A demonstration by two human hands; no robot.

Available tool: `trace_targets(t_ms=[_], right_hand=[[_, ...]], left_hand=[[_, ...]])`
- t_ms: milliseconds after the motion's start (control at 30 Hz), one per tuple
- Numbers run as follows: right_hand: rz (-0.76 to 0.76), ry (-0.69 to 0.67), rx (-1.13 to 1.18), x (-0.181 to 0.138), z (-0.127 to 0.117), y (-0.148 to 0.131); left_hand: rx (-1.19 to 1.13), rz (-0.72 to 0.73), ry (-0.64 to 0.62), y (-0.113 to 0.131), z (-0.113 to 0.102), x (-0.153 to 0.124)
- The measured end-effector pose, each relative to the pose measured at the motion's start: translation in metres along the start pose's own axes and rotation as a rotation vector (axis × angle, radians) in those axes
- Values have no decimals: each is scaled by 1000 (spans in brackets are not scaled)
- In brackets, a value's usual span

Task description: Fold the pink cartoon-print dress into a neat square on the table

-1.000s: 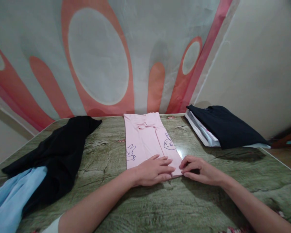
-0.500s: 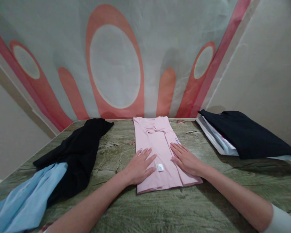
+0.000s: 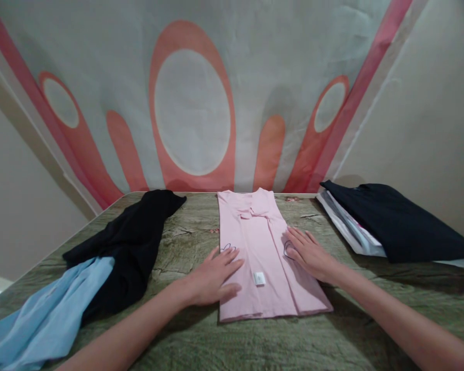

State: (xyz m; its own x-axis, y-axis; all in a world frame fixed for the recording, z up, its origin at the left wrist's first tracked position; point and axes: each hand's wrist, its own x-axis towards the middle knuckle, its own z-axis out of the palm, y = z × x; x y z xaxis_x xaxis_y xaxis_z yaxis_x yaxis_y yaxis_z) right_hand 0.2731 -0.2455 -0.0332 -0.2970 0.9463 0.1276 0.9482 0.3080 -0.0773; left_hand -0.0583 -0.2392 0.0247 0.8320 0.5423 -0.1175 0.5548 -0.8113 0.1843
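A pink shirt [image 3: 261, 247] lies on the table with its sides folded inward into a long strip. Its collar end points to the far edge, and a small white label [image 3: 259, 279] shows near the hem. My left hand [image 3: 216, 278] rests at the shirt's left edge, fingers spread over the cloth. On the opposite edge lies my right hand [image 3: 307, 252], its fingers stretched out flat. Dark line marks show on the cloth by both hands. Neither hand grips anything.
On the left, a crumpled black garment [image 3: 127, 247] lies partly under a light blue garment [image 3: 50, 314]. A stack of folded clothes with a black shirt [image 3: 398, 221] on top sits at the right. Behind the wood-patterned table [image 3: 189, 232] stands a wall with a pink-and-grey covering [image 3: 193, 108].
Both hands have slid outward toward the shirt's side edges, the left one leftward and the right one rightward. The whole view has shifted slightly. The shirt keeps its folded shape.
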Motion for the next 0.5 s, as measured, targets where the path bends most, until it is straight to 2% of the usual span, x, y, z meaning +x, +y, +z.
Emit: trace_targets(t_ms=[133,233,367,500], right_hand=[[-23,-3,18,36,4,-3],[-39,-42,26,38,9,-10],[-36,-18,10,3,11,-24],[-54,44,2,-44,7,-42]], left_hand=[[37,-176,123,-6,7,29],[53,-204,117,-7,14,37],[55,-156,68,2,18,18],[17,-118,17,21,15,-10]])
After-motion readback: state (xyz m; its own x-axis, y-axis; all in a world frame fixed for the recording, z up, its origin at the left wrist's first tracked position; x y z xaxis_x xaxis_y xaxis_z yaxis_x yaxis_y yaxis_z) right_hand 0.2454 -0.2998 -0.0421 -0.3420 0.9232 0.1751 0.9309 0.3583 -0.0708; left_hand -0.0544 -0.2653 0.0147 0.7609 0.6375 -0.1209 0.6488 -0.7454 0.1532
